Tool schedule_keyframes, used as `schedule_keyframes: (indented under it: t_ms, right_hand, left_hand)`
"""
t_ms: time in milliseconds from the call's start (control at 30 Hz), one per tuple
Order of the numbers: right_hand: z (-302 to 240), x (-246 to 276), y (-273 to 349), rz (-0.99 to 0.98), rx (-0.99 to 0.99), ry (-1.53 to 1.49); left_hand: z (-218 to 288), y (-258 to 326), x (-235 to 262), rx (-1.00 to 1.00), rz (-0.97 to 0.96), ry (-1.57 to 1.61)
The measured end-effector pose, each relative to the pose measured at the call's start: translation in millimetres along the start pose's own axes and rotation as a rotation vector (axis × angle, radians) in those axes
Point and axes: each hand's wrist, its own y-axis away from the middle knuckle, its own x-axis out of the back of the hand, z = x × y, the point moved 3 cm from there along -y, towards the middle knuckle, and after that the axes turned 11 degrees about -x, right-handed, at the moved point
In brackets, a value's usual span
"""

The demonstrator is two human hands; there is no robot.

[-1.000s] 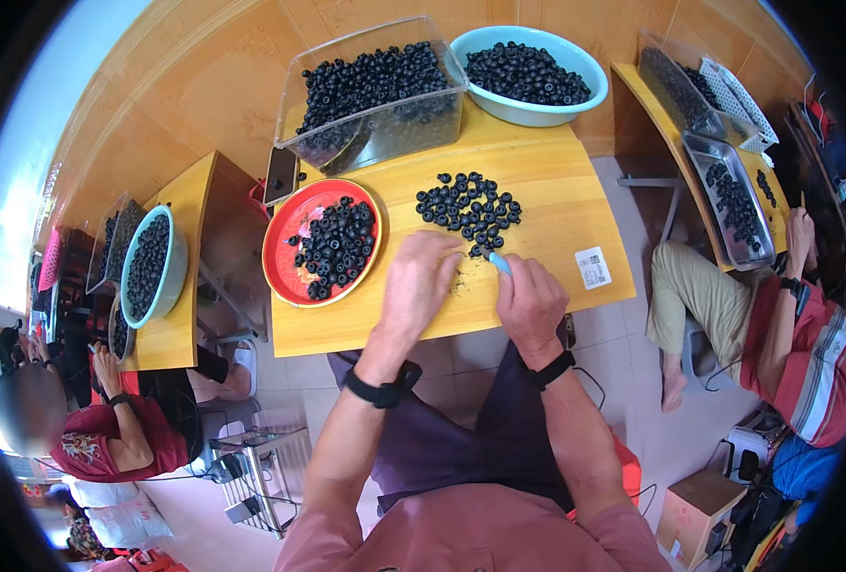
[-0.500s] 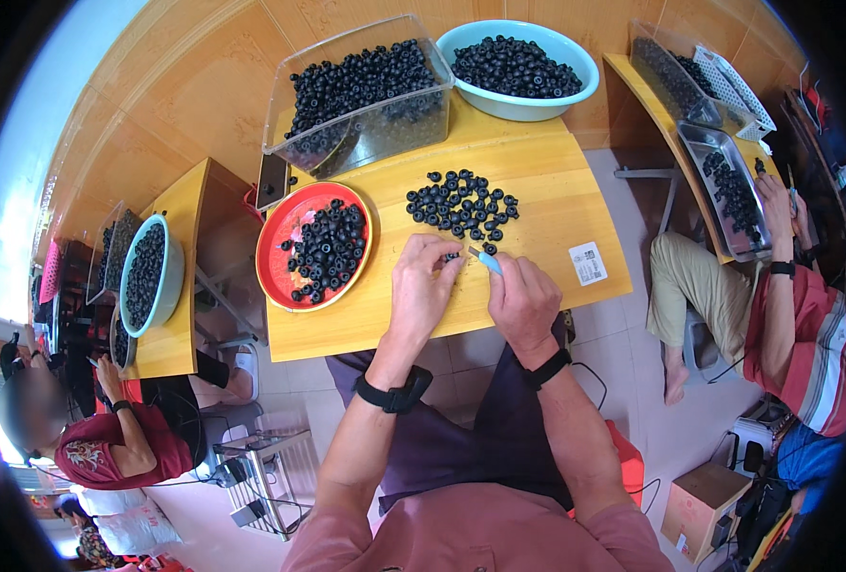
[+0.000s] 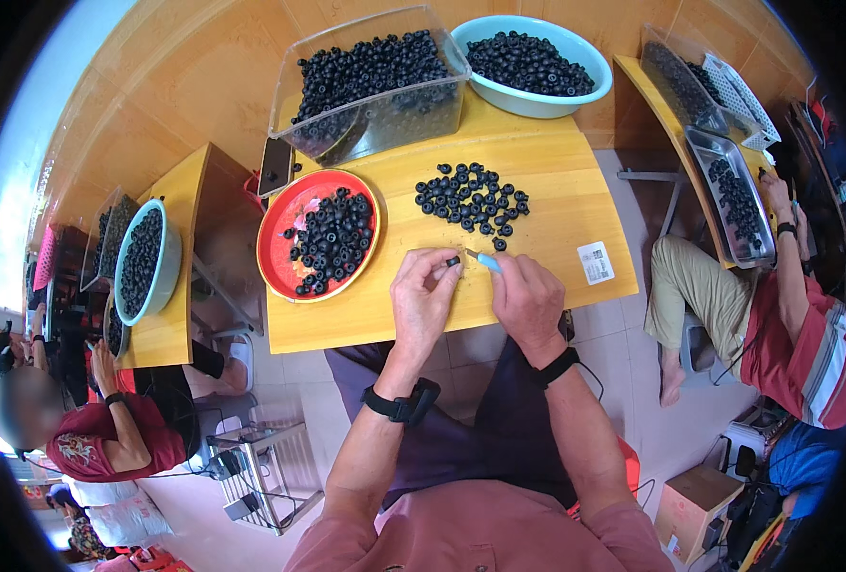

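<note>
Over the near part of the yellow table (image 3: 547, 229), my left hand (image 3: 419, 294) pinches a small round black part (image 3: 453, 261) between thumb and fingertips. My right hand (image 3: 528, 300) is closed around a small knife (image 3: 486, 260) with a light blue handle. Its short blade points left, close to the black part; whether they touch I cannot tell. Just beyond my hands lies a loose group of black ring-shaped parts (image 3: 469, 198), each with a hole. A red plate (image 3: 272, 255) left of my hands holds a heap of similar parts.
At the table's back stand a clear plastic bin (image 3: 394, 122) and a light blue basin (image 3: 537, 107), both full of black parts. A white label (image 3: 595, 263) is stuck near the right edge. Co-workers sit at tables on either side, with a blue basin (image 3: 165, 286) and a metal tray (image 3: 749, 250).
The black part now shows more clearly between my left fingertips. The knife stays in my right hand, its blade still near that part. The whole view has shifted slightly.
</note>
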Motion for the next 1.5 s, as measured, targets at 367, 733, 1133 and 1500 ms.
schedule_keyframes:
  t_ms: [367, 733, 1133, 1500]
  right_hand:
    - [-6.3, 1.2, -1.6, -0.079, 0.1, -0.028]
    - [-5.7, -1.0, -3.2, -0.103, 0.098, -0.027]
    - [-4.7, -4.7, -1.0, -0.085, 0.029, 0.017]
    - [2.1, 2.0, 1.8, 0.108, -0.031, 0.003]
  left_hand:
    - [6.9, 1.3, -3.2, -0.019, -0.016, -0.093]
    - [4.4, 5.2, -4.2, 0.032, 0.036, -0.064]
    - [8.4, 2.9, 4.7, -0.079, 0.072, -0.095]
    - [31.7, -38.6, 100.2, -0.249, 0.179, -0.623]
